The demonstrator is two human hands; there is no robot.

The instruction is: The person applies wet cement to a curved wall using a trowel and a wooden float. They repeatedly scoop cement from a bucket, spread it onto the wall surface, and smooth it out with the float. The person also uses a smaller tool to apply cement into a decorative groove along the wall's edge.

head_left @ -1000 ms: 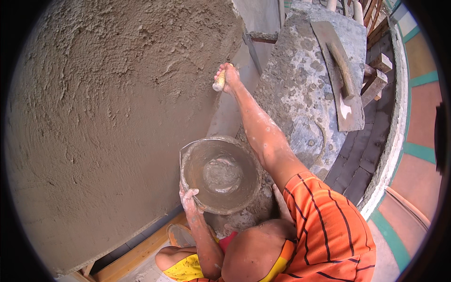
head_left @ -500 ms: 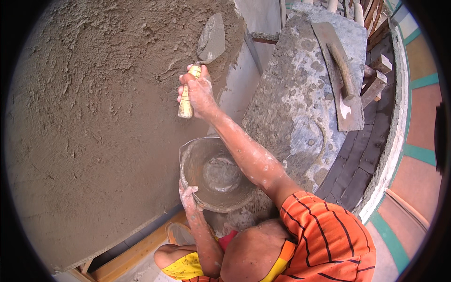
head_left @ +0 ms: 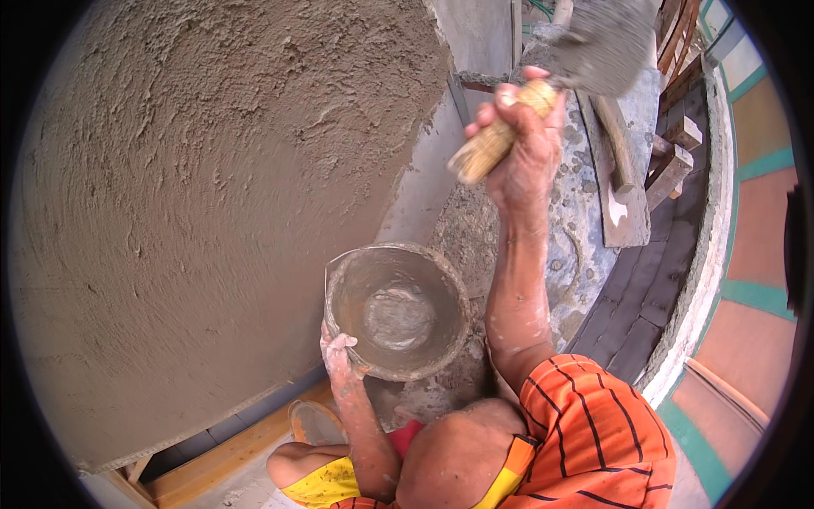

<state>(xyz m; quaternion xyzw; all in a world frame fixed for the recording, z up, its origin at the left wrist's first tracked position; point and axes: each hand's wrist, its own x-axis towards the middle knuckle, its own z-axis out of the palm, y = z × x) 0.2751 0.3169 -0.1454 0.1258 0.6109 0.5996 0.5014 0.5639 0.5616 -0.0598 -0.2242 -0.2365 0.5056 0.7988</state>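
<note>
My right hand (head_left: pixel 532 157) is closed around the light wooden handle of a trowel (head_left: pixel 604 55). Its grey blade is smeared by motion and hangs above the upper right of the mortar-stained board. Lower down, my left hand (head_left: pixel 339 346) grips the left rim of a round bucket (head_left: pixel 443 314). Dried mortar coats the bucket's inner wall, and a thin grey residue shows at its bottom. To the left of both hands spreads a wall of wet grey plaster (head_left: pixel 203 220), rough at the top and smoother lower down.
A plastering float (head_left: pixel 617 144) with a curved wooden handle lies on the stained board (head_left: pixel 564 229) at right. Beside it are wooden block ends (head_left: pixel 670 172). A wooden beam (head_left: pixel 220 454) runs below the plaster wall, and tiled floor (head_left: pixel 759 348) curves along the far right.
My right hand has swung the trowel from the plaster's upper edge up and right, over the board. My left hand still holds the bucket, which has barely moved.
</note>
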